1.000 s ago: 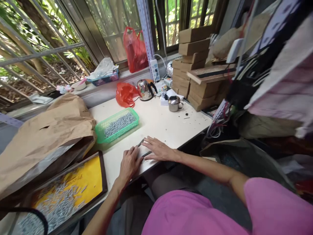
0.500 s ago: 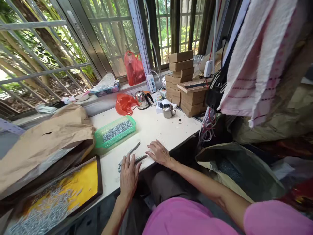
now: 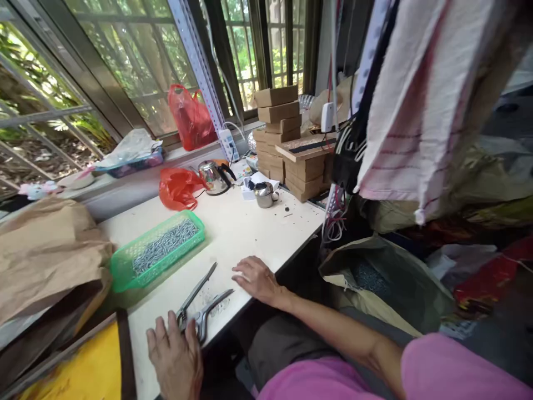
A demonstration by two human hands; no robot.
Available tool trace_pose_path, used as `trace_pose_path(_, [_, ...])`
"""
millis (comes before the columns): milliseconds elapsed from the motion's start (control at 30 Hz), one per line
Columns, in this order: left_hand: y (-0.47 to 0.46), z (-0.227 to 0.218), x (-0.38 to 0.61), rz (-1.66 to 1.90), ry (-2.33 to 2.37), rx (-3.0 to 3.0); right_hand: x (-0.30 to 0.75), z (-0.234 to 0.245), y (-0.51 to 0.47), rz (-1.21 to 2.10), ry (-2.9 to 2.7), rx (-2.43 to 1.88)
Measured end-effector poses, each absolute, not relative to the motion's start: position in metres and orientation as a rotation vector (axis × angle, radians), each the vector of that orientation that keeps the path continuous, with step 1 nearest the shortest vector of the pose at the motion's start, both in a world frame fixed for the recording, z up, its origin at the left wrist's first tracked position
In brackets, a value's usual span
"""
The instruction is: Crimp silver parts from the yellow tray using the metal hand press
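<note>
My left hand [image 3: 175, 353] is at the table's near edge with its fingers spread. Its fingertips are by the near end of a grey metal tool [image 3: 202, 319] with two long arms apart, like opened pliers or shears; whether they touch it I cannot tell. Farther right, my right hand [image 3: 257, 279] rests on the white tabletop with fingers stretched out, holding nothing visible. Beyond the tool, a green plastic basket [image 3: 200, 228] contains many small grey metal pieces [image 3: 166, 244], resembling screws.
A dark-framed tray [image 3: 125, 355] with a yellow bottom and a brown paper sack [image 3: 54, 239] lie left. Behind stand a kettle [image 3: 214, 178], a small metal pot [image 3: 264, 195], a red bag [image 3: 179, 188] and stacked cardboard boxes [image 3: 306, 172]. An open sack [image 3: 400, 300] is at right.
The view has swung right, so the table things appear farther left. My left hand has drawn back toward me and left from the tool. My right hand stays on the tabletop.
</note>
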State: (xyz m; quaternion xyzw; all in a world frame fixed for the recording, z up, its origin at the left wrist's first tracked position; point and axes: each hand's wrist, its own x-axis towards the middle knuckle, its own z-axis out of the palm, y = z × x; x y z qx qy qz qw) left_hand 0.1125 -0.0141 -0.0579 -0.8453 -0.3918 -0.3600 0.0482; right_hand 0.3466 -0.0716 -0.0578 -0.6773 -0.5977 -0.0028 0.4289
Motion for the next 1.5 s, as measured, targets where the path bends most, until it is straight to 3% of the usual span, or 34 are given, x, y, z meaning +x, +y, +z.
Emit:
trace_pose_path(200, [-0.037,-0.042,0.107,-1.263,-1.649,-2.563,0.358,-0.043,-0.09,0.107,-1.236,-1.708])
trace_pose_path(333, [-0.053,-0.027,0.086,-1.284,-1.801,-2.492,0.356,-0.033,-0.09,0.173,-1.428,-1.498])
trace_pose_path(533, [-0.062,-0.006,0.092,-0.577,-2.144,-2.584,0.328,-0.022,-0.073,0.18,-2.138,-1.42])
trace_pose_path(733, [-0.022,0.01,0.1,0.161,-2.562,-2.655,0.312,-0.029,-0.057,0.115,-2.385,-1.462])
trace_pose_path(1133, [-0.005,0.026,0.106,0.556,-2.145,-2.734,0.307,-0.056,-0.055,0.092,-2.239,-1.408])
trace_pose_path(1333, [0.019,0.074,0.092,0.382,-1.999,-2.627,0.308,-0.061,-0.054,0.148,-2.2,-1.378])
trace_pose_path(1500, [0.082,0.133,0.116,-0.326,-1.736,-2.497,0.311,-0.066,-0.057,0.167,-2.206,-1.377])
